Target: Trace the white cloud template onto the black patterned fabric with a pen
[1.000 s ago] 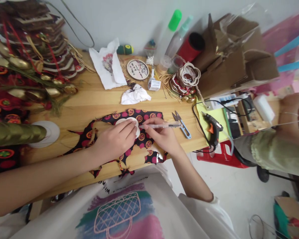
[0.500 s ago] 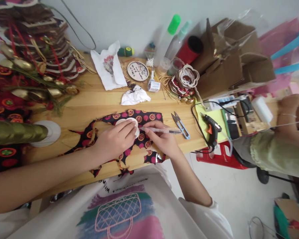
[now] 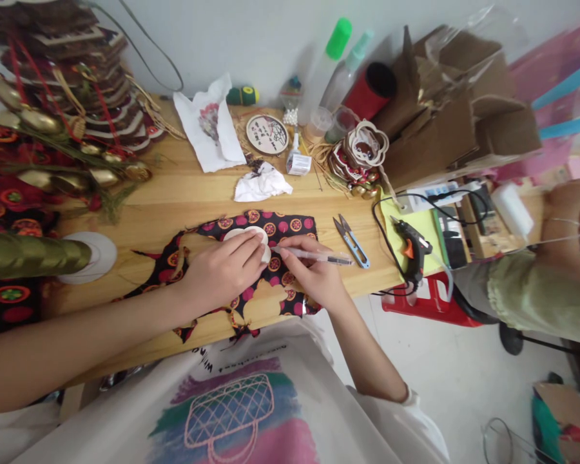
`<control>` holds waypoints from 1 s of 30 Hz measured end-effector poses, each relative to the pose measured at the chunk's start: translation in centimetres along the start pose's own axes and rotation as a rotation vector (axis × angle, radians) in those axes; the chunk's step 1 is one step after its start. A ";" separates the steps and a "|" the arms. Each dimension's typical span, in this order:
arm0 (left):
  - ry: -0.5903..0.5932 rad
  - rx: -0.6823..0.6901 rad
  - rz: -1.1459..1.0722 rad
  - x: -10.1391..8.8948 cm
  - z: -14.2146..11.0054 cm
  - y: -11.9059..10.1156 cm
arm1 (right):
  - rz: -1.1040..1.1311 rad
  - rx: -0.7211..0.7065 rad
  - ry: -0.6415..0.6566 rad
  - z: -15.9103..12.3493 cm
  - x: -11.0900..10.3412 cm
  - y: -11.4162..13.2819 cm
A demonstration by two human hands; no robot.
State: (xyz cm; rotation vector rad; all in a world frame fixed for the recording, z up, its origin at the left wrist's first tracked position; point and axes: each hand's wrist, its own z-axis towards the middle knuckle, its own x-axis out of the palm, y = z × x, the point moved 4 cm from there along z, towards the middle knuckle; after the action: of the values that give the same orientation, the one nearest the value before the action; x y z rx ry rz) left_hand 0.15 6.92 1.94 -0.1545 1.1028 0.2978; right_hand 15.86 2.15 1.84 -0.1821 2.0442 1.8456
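Observation:
My left hand [image 3: 222,274] lies on a white flower-shaped template [image 3: 247,233], fingers pressed flat on it. The template rests on a black cloth with pink and orange dots [image 3: 280,227], which has several shapes cut out of it. My right hand [image 3: 312,274] pinches a clear pen [image 3: 319,257] whose tip touches the template's right edge. Both hands sit near the front of the wooden table [image 3: 174,200].
Thread snips [image 3: 350,240] lie right of the cloth; a black glue gun [image 3: 413,248] sits on a yellow-green sheet. At the back stand bottles [image 3: 326,67], a red spool [image 3: 370,90], cardboard boxes [image 3: 444,122]. Ornaments [image 3: 53,129] are piled left. Another person's arm [image 3: 536,290] is at right.
The pen has tilted slightly and my right hand has shifted a little along the template's edge. My left hand stays pressed on the template.

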 end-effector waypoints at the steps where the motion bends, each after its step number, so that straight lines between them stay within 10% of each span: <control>1: -0.005 0.008 0.005 0.0 0.0 0.0 | -0.001 -0.008 -0.002 0.2 0.1 0.1; 30: 0.008 0.019 -0.004 0.0 0.1 -0.1 | -0.065 -0.088 0.053 1.1 -0.1 0.5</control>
State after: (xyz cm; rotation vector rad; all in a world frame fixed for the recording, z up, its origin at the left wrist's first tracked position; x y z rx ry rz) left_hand 0.22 6.89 1.95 -0.1413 1.1130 0.2831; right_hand 15.96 3.26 2.25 -0.3206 1.9691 1.9107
